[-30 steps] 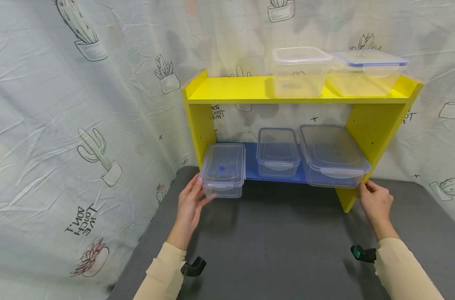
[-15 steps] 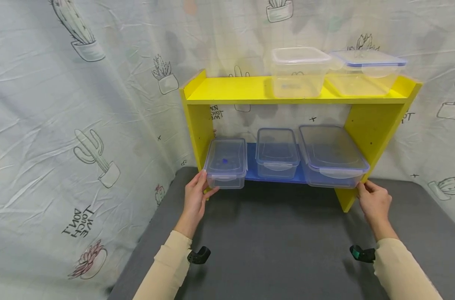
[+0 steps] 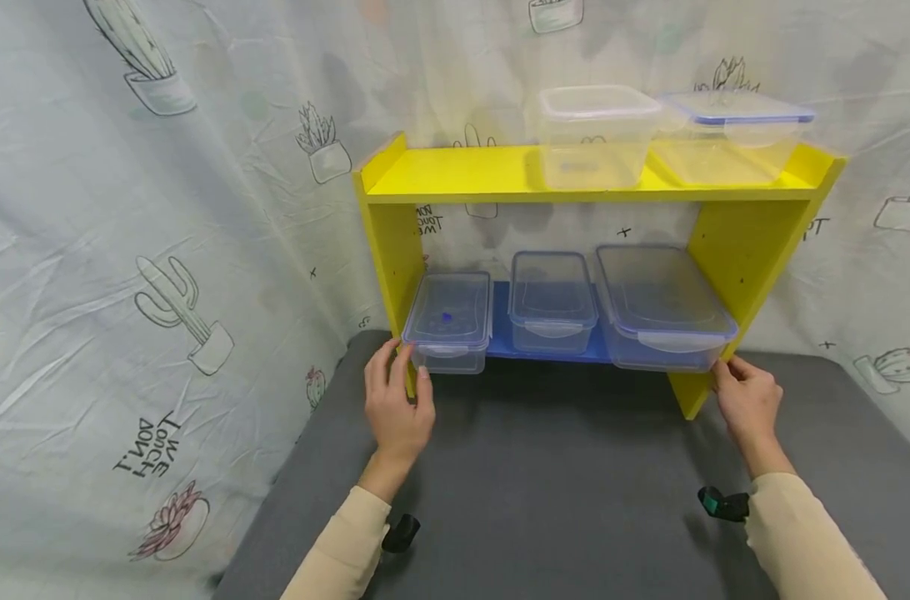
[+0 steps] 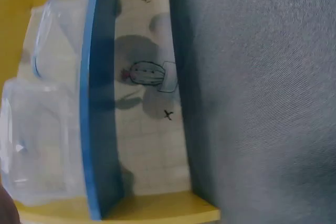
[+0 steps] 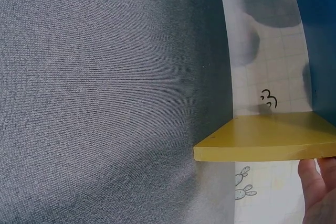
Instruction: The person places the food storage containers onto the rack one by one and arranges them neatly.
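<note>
My left hand (image 3: 400,408) is at the front left corner of a lidded clear food container (image 3: 449,312), fingers raised and spread beside the shelf's left side panel. Only a dark bit of that hand shows at the lower left of the left wrist view. The container sits on the blue lower board (image 4: 100,129), its front jutting past the edge. My right hand (image 3: 749,404) pinches the front edge of the yellow shelf's right side panel (image 5: 262,153). Beside it lies a large food container (image 3: 665,300); a smaller one (image 3: 551,296) stands in the middle.
On the yellow top board (image 3: 462,171) stand two clear containers, one with a whitish lid (image 3: 597,133) and one with a blue-rimmed lid (image 3: 736,133). A dark grey tabletop (image 3: 560,475) spreads in front. A cactus-print curtain (image 3: 222,208) hangs behind and at the left.
The left container has slid backward onto the lower board. My left hand has let go of it and its fingers have lifted. My right hand has stayed on the side panel.
</note>
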`<state>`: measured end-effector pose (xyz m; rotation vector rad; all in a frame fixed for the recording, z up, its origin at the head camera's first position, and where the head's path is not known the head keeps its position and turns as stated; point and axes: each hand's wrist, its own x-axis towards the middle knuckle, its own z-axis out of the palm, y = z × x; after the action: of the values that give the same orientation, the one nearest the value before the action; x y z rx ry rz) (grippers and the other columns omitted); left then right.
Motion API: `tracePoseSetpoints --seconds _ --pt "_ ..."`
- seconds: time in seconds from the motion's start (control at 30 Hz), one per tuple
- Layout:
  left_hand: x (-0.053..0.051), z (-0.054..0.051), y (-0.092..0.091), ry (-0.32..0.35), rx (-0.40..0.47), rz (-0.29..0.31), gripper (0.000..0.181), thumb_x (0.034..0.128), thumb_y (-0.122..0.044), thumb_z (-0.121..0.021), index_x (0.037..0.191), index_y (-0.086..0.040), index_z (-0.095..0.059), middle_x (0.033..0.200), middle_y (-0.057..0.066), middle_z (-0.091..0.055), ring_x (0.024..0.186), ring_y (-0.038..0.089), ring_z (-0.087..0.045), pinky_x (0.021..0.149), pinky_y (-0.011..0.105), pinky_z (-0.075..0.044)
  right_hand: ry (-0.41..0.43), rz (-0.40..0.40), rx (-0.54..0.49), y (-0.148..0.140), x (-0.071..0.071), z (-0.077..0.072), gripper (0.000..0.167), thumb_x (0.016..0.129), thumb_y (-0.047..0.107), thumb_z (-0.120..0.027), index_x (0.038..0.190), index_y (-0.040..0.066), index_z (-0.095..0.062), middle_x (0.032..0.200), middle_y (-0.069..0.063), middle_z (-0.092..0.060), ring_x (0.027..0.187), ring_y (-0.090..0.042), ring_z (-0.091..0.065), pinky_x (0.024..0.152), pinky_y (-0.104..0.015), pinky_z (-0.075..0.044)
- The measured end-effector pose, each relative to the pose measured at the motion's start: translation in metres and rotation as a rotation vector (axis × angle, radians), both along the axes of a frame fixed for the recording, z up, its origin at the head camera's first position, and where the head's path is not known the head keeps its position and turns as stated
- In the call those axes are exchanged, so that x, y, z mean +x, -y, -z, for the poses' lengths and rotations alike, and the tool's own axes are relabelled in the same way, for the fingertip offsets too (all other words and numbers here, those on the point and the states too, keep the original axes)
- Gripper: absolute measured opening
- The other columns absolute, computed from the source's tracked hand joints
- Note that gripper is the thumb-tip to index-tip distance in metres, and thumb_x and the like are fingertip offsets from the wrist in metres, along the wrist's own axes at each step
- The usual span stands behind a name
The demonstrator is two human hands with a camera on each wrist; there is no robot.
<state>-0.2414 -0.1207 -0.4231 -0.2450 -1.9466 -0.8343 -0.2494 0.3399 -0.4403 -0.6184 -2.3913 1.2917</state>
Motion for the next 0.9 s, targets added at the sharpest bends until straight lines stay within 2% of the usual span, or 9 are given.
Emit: tracePoseSetpoints --seconds 0.03,0.1,0.17,0.23,0.33,0.63,0.9 --pt "0.001 -0.001 -0.003 -0.026 -0.088 -0.004 0.034 0.0908 -0.018 -0.059 0.124 -0.009 -0.064 0.132 0.015 -0.057 0.122 0.035 -0.051 0.096 0.053 -0.045 -0.001 0.003 0.002 0.0 0.0 0.0 0.049 0.098 0.045 -0.047 0.135 0.014 -0.058 0.083 0.023 -0.06 0.064 0.016 -0.049 0.057 -0.007 -0.045" --pt "0.001 -0.003 -0.008 -0.023 -0.231 -0.013 0.036 0.0908 -0.022 -0.059 0.126 -0.014 -0.064 0.136 0.014 -0.055 0.126 0.037 -0.047 0.096 0.056 -0.042 -0.001 0.003 0.008 0.001 0.0 -0.001 0.049 0.099 0.043 -0.046 0.135 0.013 -0.058 0.091 0.011 -0.069 0.064 0.016 -0.048 0.056 -0.007 -0.044" --pt "0.001 -0.004 -0.011 0.011 -0.316 -0.03 0.038 0.0914 -0.024 -0.06 0.129 -0.016 -0.063 0.139 0.014 -0.053 0.129 0.04 -0.045 0.097 0.058 -0.04 0.005 -0.007 0.006 0.002 0.0 -0.001 0.049 0.099 0.043 -0.045 0.136 0.012 -0.056 0.108 -0.007 -0.072 0.065 0.017 -0.047 0.057 -0.006 -0.044" --pt "0.001 -0.004 -0.013 0.041 -0.363 -0.057 0.04 0.0906 -0.024 -0.062 0.13 -0.017 -0.062 0.14 0.014 -0.052 0.13 0.042 -0.043 0.097 0.061 -0.039 0.009 -0.019 0.006 0.003 0.0 -0.001 0.05 0.1 0.042 -0.043 0.137 0.011 -0.055 0.126 -0.02 -0.064 0.066 0.017 -0.046 0.057 -0.005 -0.043" --pt "0.001 -0.005 -0.015 0.086 -0.387 -0.073 0.045 0.0896 -0.024 -0.064 0.134 -0.018 -0.059 0.143 0.014 -0.049 0.132 0.044 -0.041 0.099 0.062 -0.038 0.007 -0.03 -0.01 0.003 0.0 -0.002 0.051 0.1 0.041 -0.042 0.139 0.01 -0.053 0.131 -0.023 -0.06 0.066 0.018 -0.045 0.057 -0.004 -0.043" --pt "-0.003 -0.011 -0.02 0.193 -0.392 -0.049 0.05 0.0894 -0.023 -0.065 0.138 -0.019 -0.054 0.147 0.014 -0.044 0.139 0.044 -0.035 0.103 0.061 -0.039 0.001 -0.005 0.011 0.002 0.0 0.001 0.05 0.1 0.043 -0.043 0.137 0.011 -0.055 0.129 -0.022 -0.061 0.066 0.017 -0.045 0.057 -0.004 -0.042" --pt "-0.01 -0.015 -0.022 0.244 -0.403 -0.041 0.055 0.0874 -0.019 -0.065 0.141 -0.019 -0.051 0.15 0.014 -0.042 0.141 0.044 -0.033 0.103 0.06 -0.04 0.0 -0.011 0.009 0.002 -0.001 0.002 0.051 0.1 0.044 -0.043 0.138 0.011 -0.054 0.129 -0.022 -0.062 0.065 0.016 -0.045 0.057 -0.004 -0.042"
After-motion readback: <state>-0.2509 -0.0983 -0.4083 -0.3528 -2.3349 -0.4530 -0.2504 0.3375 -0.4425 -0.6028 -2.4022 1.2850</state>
